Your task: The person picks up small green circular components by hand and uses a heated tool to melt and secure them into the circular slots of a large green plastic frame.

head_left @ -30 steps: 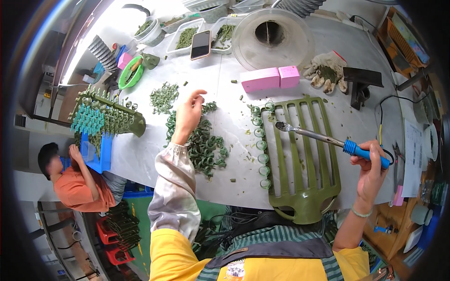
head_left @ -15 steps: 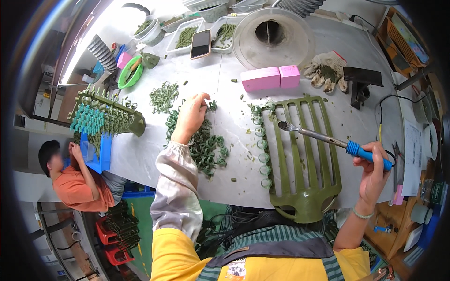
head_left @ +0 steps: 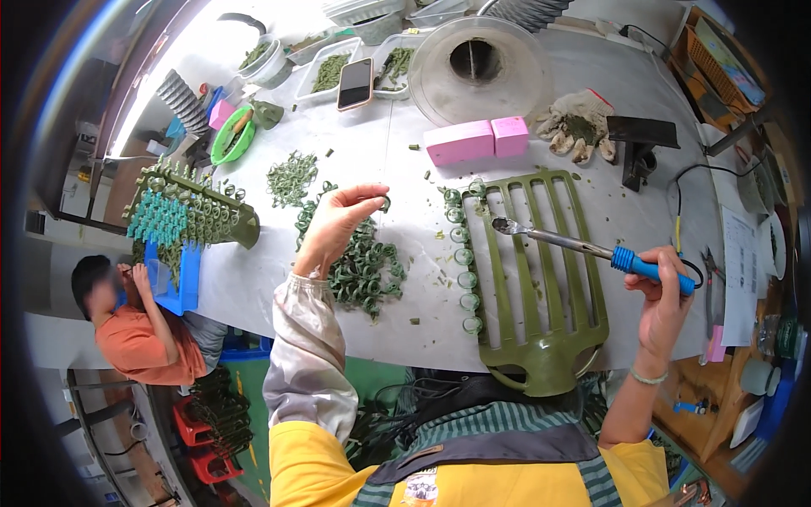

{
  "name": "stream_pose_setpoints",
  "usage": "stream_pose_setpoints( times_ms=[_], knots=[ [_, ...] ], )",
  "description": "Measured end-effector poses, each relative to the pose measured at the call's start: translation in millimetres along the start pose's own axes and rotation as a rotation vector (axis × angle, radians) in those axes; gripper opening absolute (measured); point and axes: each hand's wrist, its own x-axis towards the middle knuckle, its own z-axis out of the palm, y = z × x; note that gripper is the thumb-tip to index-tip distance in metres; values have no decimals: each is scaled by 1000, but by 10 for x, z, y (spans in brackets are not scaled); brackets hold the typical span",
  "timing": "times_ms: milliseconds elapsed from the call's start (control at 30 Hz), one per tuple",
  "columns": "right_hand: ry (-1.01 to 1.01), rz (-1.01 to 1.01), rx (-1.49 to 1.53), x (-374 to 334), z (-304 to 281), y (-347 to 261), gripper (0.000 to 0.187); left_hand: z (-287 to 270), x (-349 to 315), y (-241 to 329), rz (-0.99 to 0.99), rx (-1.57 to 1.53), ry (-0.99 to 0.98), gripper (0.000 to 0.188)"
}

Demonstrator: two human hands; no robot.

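My left hand [head_left: 338, 221] is above a loose pile of dark green rings [head_left: 367, 270], its thumb and fingers pinching one small green ring [head_left: 386, 204]. In my right hand [head_left: 663, 296] is a soldering iron [head_left: 583, 246] with a blue handle and a broad, dark, spoon-like tip. The tip hovers over a flat olive-green slatted frame [head_left: 549, 355], near its left bar; whether it touches cannot be made out. Along that bar's outer side stands a row of several translucent green rings [head_left: 465, 280], with another ring [head_left: 478, 188] at the frame's top left corner.
Pink blocks [head_left: 460, 144], a stained glove [head_left: 579, 122] and a black stand [head_left: 642, 139] lie beyond the frame. A clear round cover [head_left: 431, 68] and a phone [head_left: 355, 83] are farther back. At left are a ring-covered green rack [head_left: 241, 224] and a seated person [head_left: 144, 338].
My left hand has risen from the pile and moved slightly right, a ring now showing at its fingertips. The iron stays over the frame; the whole view has shifted a little.
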Motion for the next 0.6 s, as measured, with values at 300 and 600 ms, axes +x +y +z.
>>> stream_pose_setpoints(
  times_ms=[300,600],
  knots=[
    [-5,-9,-7,10,-31,2,27,15,-47,-87,-36,-102,-8,20],
    [-2,-7,-18,11,14,11,27,155,-97,-31,43,236,-8,28]
  ],
)
